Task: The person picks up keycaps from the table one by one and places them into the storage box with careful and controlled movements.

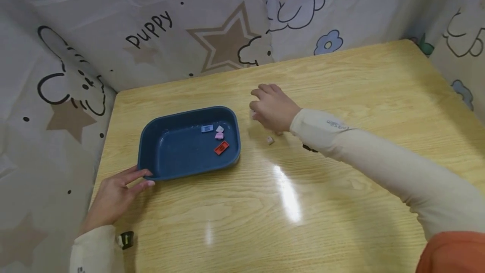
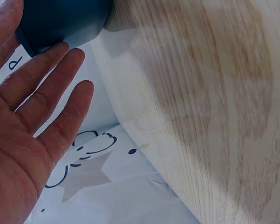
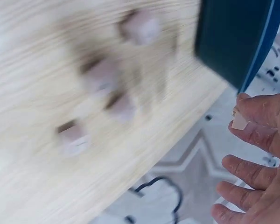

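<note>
A dark blue plastic basin (image 1: 182, 167) stands on the table. My left hand (image 1: 117, 195) grips the basin's near left corner by its rim; in the left wrist view the other fingers extend beside the basin. My right hand (image 1: 274, 108) is above the table, right of the basin. Between thumb and index finger it pinches a small pale block (image 3: 239, 121). Below it, several pale pinkish blocks (image 3: 74, 138) lie on the table, blurred in the right wrist view and mostly hidden by the hand in the head view.
Inside the basin lie a light blue piece (image 1: 207, 128), a white piece (image 1: 219, 129), a pink piece (image 1: 219, 136) and a red piece (image 1: 221, 148). A printed cloth (image 1: 170, 62) hangs behind and left of the wood-grain table (image 1: 235, 218).
</note>
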Demonstrator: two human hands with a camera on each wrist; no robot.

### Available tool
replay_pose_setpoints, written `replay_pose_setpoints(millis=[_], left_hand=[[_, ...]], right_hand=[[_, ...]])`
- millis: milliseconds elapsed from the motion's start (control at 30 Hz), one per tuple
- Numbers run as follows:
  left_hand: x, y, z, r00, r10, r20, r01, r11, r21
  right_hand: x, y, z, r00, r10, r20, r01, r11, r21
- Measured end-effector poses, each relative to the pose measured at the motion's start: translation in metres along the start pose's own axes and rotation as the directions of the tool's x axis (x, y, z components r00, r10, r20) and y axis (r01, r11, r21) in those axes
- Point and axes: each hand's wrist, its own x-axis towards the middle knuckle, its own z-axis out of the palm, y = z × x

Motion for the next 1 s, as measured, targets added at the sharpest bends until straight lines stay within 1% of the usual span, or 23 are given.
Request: replay_pose_setpoints(millis=[33,133,300,500,700,833,933,1000], left_hand=[[0.000,0.000,0.000,1.000,0.003,-0.001,-0.003,1.000,-0.001],[0.000,0.000,0.000,0.999,0.038,-0.024,-0.038,0.999,-0.001],[0.000,-0.002,0.002,0.996,0.075,-0.048,-0.075,0.997,0.000],[-0.001,-0.003,0.002,0.996,0.070,-0.053,-0.071,0.997,-0.005],[0.000,0.000,0.003,0.998,0.052,-0.038,-0.052,0.999,-0.002],[0.000,0.002,0.002,0.999,0.033,-0.030,-0.033,0.999,-0.002],[-0.001,0.002,0.002,0.999,0.024,-0.028,-0.024,1.000,0.001],[-0.001,0.001,0.002,0.999,0.022,-0.031,-0.022,1.000,0.002]], right_hand=[[0.005,-0.005,-0.001,1.000,-0.014,0.004,0.014,1.000,0.000],[0.017,-0.018,-0.004,0.999,-0.045,0.018,0.045,0.999,-0.004],[0.033,-0.036,-0.005,0.996,-0.085,0.031,0.086,0.996,-0.021],[0.043,-0.050,-0.005,0.992,-0.113,0.061,0.115,0.992,-0.042],[0.046,-0.053,0.001,0.991,-0.116,0.070,0.120,0.991,-0.057],[0.046,-0.055,0.003,0.990,-0.102,0.094,0.108,0.992,-0.062],[0.046,-0.053,0.003,0.991,-0.075,0.114,0.082,0.995,-0.061],[0.046,-0.051,0.002,0.992,-0.054,0.114,0.061,0.997,-0.053]])
